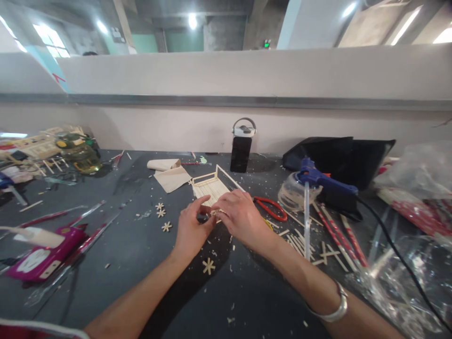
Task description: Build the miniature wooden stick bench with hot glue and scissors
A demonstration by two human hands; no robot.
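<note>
Both hands meet at the middle of the dark table. My left hand has thumb and forefinger curved toward a small pale wooden piece. The fingers of my right hand pinch that same piece, whose shape is mostly covered. Just beyond the hands lies a flat frame of light wooden sticks with raised rails. A star-shaped stick piece rests in front of my left hand, and several similar stars lie to its left.
Red-handled pliers, loose sticks and a blue glue gun on a clear container are at the right. A black phone-like device stands behind. Sandpaper-like sheets and a magenta power strip are leftward.
</note>
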